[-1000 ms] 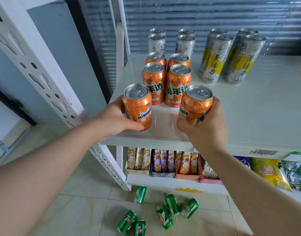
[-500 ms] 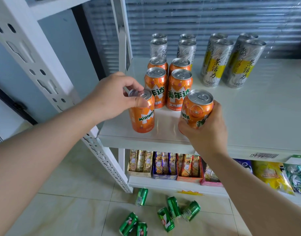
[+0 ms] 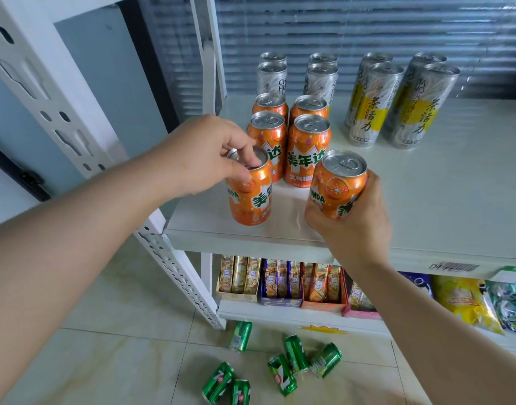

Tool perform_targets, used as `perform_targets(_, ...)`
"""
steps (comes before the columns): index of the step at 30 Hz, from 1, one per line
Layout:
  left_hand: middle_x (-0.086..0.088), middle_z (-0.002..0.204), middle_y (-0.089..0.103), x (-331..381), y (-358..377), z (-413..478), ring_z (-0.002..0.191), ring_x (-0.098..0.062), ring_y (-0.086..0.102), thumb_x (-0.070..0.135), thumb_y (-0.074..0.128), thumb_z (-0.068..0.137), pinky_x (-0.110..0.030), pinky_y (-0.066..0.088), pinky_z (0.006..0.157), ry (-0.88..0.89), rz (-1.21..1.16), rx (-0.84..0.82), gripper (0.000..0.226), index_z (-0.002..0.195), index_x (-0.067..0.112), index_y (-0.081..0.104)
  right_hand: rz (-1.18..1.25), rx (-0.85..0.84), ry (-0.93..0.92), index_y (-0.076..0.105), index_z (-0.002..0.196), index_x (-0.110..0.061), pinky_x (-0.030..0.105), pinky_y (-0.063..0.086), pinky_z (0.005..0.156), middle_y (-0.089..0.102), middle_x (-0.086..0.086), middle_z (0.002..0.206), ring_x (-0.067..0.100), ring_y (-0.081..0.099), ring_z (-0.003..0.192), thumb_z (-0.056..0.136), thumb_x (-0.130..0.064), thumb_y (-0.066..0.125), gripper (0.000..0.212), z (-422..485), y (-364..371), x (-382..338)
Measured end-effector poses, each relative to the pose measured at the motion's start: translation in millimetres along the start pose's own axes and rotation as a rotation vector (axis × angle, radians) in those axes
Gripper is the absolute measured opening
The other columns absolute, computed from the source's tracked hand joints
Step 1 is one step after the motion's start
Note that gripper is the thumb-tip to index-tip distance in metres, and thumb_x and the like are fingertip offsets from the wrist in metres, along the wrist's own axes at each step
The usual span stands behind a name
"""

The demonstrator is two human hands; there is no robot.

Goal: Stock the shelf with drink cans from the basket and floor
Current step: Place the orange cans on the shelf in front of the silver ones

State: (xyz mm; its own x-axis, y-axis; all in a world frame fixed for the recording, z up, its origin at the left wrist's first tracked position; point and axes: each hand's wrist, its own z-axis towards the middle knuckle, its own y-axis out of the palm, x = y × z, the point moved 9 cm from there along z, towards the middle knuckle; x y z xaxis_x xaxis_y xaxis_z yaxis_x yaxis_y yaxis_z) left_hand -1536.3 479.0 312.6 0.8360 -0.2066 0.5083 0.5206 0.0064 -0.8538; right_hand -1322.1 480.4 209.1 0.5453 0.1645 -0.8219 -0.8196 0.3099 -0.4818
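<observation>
On the white shelf (image 3: pixel 443 200) an orange Mirinda can (image 3: pixel 249 197) stands upright near the front edge. My left hand (image 3: pixel 204 153) grips its rim from above with curled fingertips. My right hand (image 3: pixel 350 217) holds a second orange can (image 3: pixel 335 185) by its lower body, tilted toward me just above the shelf. Behind them stand several orange cans (image 3: pixel 308 153) in two rows, then silver cans (image 3: pixel 271 77), and tall silver-and-yellow cans (image 3: pixel 370 109) to the right. Several green 7-Up cans (image 3: pixel 294 363) lie on the floor below. No basket is in view.
A white perforated upright (image 3: pixel 75 118) slants down the left side by my left arm. The lower shelf holds boxed snack packs (image 3: pixel 280 280) and bagged snacks (image 3: pixel 467 302). A grey slatted blind fills the back. The right half of the upper shelf is bare.
My left hand moved from the side of its can to the top rim, and the can has turned so its other label side faces me. The right hand's can stays tilted in place.
</observation>
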Motion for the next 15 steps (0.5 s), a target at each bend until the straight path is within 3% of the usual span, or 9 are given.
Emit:
perform_targets(3,0.014,0.127,0.061,-3.7,2.2,0.3,0.115,-0.006,0.055,0.022,0.081,0.071,-0.034,0.040,0.106,-0.017,-0.056,-0.037,0.025,0.084,0.039,0.069,0.008,-0.007,0.001,0.042,0.128,-0.026,0.035,0.052,0.081,0.058,-0.008,0.115,0.016,0.058,0.102,0.065,-0.042,0.080,0.075,-0.4,0.1,-0.6)
perform_targets(7,0.010,0.108,0.055,-3.8,-1.4,-1.6,0.094,-0.010,0.053,0.045,0.082,0.058,-0.028,0.041,0.078,-0.051,0.001,0.177,0.052,0.106,0.035,0.066,0.063,-0.034,0.013,0.043,0.126,-0.029,0.038,0.053,0.083,0.060,-0.009,0.113,0.016,0.059,0.101,0.065,-0.042,0.080,0.072,-1.5,-0.5,0.2)
perform_targets(10,0.018,0.087,0.057,-3.6,0.3,-1.1,0.077,-0.001,0.052,0.041,0.082,0.063,-0.025,0.041,0.068,-0.047,-0.004,0.204,0.034,0.094,0.032,0.071,0.119,-0.102,0.011,0.042,0.126,-0.033,0.041,0.054,0.086,0.062,-0.011,0.111,0.014,0.062,0.100,0.068,-0.039,0.080,0.070,-0.6,2.8,2.9)
perform_targets(13,0.012,0.109,0.067,-9.4,2.3,0.4,0.095,-0.007,0.060,0.028,0.082,0.070,-0.034,0.050,0.090,-0.047,-0.061,0.147,0.027,0.096,0.032,0.075,0.198,-0.181,0.033,0.042,0.127,-0.037,0.040,0.056,0.085,0.065,-0.016,0.107,0.009,0.065,0.097,0.069,-0.034,0.082,0.070,0.9,5.9,8.7)
perform_targets(15,0.008,0.128,0.062,-9.2,4.5,-0.1,0.114,-0.010,0.058,0.017,0.079,0.074,-0.039,0.044,0.104,-0.042,-0.088,0.109,0.032,0.102,0.031,0.074,0.269,-0.246,0.048,0.044,0.131,-0.035,0.026,0.054,0.081,0.065,-0.019,0.105,-0.002,0.064,0.095,0.072,-0.029,0.084,0.071,1.1,8.4,9.2)
